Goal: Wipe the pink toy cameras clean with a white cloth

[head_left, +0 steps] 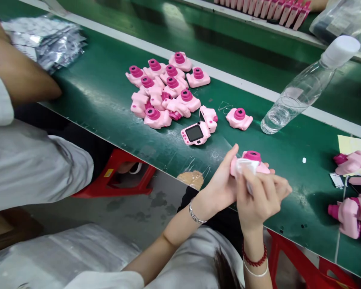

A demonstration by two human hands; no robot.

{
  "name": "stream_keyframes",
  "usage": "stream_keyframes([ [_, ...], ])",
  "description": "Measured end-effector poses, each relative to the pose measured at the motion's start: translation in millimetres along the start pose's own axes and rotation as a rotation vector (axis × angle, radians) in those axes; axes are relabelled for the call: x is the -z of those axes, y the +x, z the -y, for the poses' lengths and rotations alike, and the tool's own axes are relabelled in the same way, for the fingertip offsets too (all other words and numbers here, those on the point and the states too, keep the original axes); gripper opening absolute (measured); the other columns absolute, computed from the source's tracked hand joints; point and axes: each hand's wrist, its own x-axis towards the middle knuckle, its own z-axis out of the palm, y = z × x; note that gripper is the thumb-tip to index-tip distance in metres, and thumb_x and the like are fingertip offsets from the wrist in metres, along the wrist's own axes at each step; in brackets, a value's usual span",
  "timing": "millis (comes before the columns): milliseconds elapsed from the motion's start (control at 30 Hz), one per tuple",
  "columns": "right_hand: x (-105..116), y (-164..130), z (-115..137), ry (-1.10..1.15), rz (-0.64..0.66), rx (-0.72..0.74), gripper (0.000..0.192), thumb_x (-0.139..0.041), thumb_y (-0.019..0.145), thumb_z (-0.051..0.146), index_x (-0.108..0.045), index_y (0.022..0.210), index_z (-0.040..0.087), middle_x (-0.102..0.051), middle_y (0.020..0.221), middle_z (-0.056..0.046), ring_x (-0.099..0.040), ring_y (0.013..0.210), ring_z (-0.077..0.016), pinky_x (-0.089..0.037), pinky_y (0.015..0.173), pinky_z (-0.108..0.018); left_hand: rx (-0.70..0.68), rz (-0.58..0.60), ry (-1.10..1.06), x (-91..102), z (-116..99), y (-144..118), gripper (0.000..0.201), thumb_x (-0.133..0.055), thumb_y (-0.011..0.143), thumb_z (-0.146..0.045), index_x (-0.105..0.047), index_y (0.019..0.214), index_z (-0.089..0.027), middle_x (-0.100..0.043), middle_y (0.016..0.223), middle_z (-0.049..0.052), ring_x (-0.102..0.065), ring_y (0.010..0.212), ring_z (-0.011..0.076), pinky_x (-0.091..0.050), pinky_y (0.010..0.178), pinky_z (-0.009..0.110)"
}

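The right hand (263, 196) pinches a small white cloth or wipe (245, 165) between thumb and fingertips and presses it against the pink toy camera (252, 160); the fingers are curled tight round the wad so that it stays bunched against the shell; the left hand (221, 182) cups the same camera from the other side, thumb raised along its edge, closed on it as a brace so that the body does not turn under the rubbing; the camera is thus held between both hands, lifted just above the near edge of the green work table (102, 96), its dark pink lens ring facing up and away.

Beyond the hands one toy camera (195, 133) lies screen-up, a second (209, 117) tilted against it, and a third (239, 118) sits apart, lens up; farther left a heap of pink cameras (165, 90) is crowded together, within arm's reach; a clear plastic water bottle (301, 90) lies tilted to the right; more pink camera parts (353, 200) sit at the right edge. At the left, another person's arm (21, 76) rests beside a stack of silvery foil bags (48, 40).
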Motion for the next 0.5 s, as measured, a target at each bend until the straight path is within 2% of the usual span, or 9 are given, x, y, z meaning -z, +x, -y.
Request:
stream_keyframes([
  [67,-4.3,1.0,-13.6,-0.030,-0.082,-0.104,0.001,-0.074,0.092,0.027,-0.075,0.092,0.027,-0.067,0.073,0.001,-0.056,0.073,-0.0165,-0.042,0.077,-0.038,-0.050,-0.035,-0.046,0.0,-2.2,-0.7,0.069,-0.027,0.104,-0.064,-0.069,0.095,-0.010,-0.075,0.093,0.013,-0.072,0.099,0.0240,-0.051,0.100,0.034],
  [133,-5.4,2.2,-26.0,0.009,-0.119,-0.240,0.009,-0.071,0.093,0.029,-0.074,0.086,0.024,-0.067,0.073,0.000,-0.055,0.071,-0.0158,-0.043,0.075,-0.036,-0.063,-0.056,-0.098,0.3,-3.3,-1.7,0.070,-0.029,0.102,-0.068,-0.067,0.097,-0.010,-0.074,0.093,0.013,-0.072,0.098,0.0248,-0.051,0.100,0.035],
  [200,-4.0,2.9,-32.9,0.109,-0.103,-0.369,0.018,-0.068,0.095,0.035,-0.072,0.083,0.022,-0.066,0.073,0.000,-0.055,0.070,-0.0146,-0.043,0.071,-0.034,-0.031,-0.055,-0.141,1.1,-3.1,-2.4,0.069,-0.034,0.100,-0.070,-0.066,0.101,-0.009,-0.072,0.095,0.014,-0.072,0.100,0.0263,-0.051,0.101,0.036],
  [367,4.2,-0.6,-30.1,0.350,-0.037,-0.690,0.035,-0.068,0.091,0.053,-0.071,0.082,0.019,-0.061,0.071,0.001,-0.053,0.066,-0.0128,-0.043,0.063,-0.029,-0.003,-0.043,-0.185,2.3,-4.0,-3.6,0.066,-0.039,0.100,-0.067,-0.060,0.120,-0.007,-0.070,0.102,0.016,-0.070,0.105,0.0294,-0.048,0.104,0.041],
  [500,12.9,-3.0,-28.6,0.465,-0.033,-0.894,0.039,-0.068,0.089,0.057,-0.069,0.079,0.019,-0.061,0.071,0.001,-0.053,0.064,-0.0129,-0.043,0.063,-0.029,0.012,-0.042,-0.214,3.9,-9.1,-6.2,0.061,-0.040,0.100,-0.061,-0.058,0.121,-0.006,-0.072,0.103,0.018,-0.072,0.101,0.0298,-0.048,0.102,0.042],
])
